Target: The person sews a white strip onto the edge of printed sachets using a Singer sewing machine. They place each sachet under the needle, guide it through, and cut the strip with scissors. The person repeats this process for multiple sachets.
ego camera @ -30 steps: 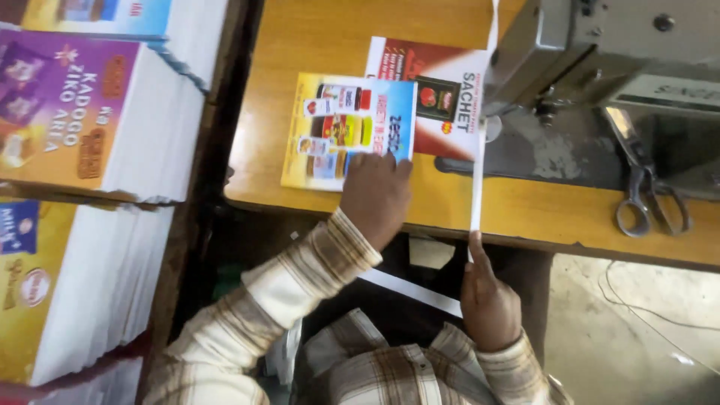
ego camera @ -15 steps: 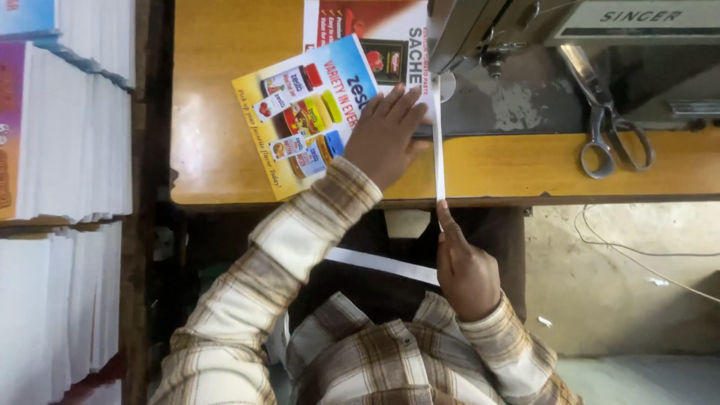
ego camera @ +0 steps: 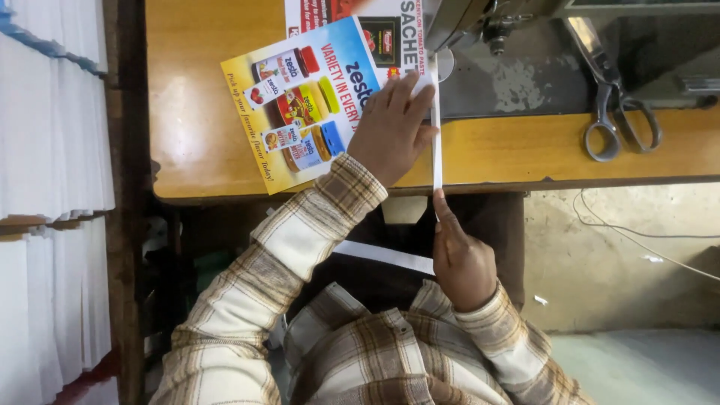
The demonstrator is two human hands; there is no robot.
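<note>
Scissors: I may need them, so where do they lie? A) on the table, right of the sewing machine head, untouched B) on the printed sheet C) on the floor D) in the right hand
A: the scissors lie on the table, clear of both hands.

My left hand has slid the yellow printed card up and to the right across the wooden table, so its right edge now sits close against the white strip; a second ago it lay lower and further from the sewing machine. The card has also turned, its lower corner swinging toward me. My fingers have spread wider over it, reaching to the strip. My right hand has come up nearer the table edge, pinching the strip just below it. The scissors now show further right as my head shifted.
</note>
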